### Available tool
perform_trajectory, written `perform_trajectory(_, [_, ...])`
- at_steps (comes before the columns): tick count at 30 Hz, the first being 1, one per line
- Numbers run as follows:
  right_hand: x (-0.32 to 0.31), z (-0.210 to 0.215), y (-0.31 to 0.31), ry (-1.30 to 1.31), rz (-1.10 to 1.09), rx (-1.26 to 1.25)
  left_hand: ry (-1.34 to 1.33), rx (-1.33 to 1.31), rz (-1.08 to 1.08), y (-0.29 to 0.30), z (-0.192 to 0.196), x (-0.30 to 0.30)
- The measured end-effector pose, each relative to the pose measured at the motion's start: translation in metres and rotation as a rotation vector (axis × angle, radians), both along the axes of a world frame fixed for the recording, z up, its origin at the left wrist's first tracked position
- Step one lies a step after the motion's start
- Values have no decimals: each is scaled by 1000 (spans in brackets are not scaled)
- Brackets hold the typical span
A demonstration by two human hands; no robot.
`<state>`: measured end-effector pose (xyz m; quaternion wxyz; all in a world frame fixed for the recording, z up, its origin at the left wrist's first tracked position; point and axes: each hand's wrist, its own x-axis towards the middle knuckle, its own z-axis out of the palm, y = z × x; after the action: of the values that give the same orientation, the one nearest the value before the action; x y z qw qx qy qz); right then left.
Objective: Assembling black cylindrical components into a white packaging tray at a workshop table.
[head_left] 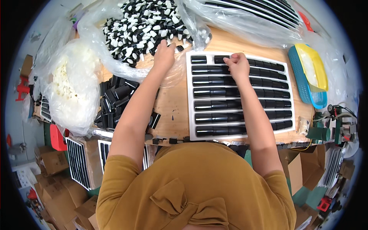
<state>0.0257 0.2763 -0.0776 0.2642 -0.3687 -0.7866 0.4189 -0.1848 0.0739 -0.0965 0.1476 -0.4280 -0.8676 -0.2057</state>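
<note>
White slotted plastic tray of glossy black tubes on the wooden table lies under the right hand, fingers curled on a black tube, while the left hand pinches a small black cap beside the clear bag of black-and-white caps.

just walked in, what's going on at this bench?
A person is at a wooden table working with both hands. The right hand is closed over a black piece in the top row of a white slotted tray, whose rows are mostly filled with black tube-shaped parts; the top row has a gap near its left end. The left hand reaches into a clear plastic bag of small black-and-white pieces. A loose pile of black parts lies to the left of the tray.
</note>
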Motion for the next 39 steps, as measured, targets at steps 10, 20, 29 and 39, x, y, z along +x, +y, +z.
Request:
perform_trajectory(10, [-18,12,-22,-227,-7,166,-152,102,134,-16,10,11])
perform_trajectory(20, [10,29,28,-370,-205,405,-302,147,151,-36,12,2])
perform_trajectory(29, [21,7,13,-478,-232,798,-1088,845,-9,-38,58,92])
perform_trajectory(39, [33,27,-12,275,125,122,-1611,1011,-66,-54,69,132])
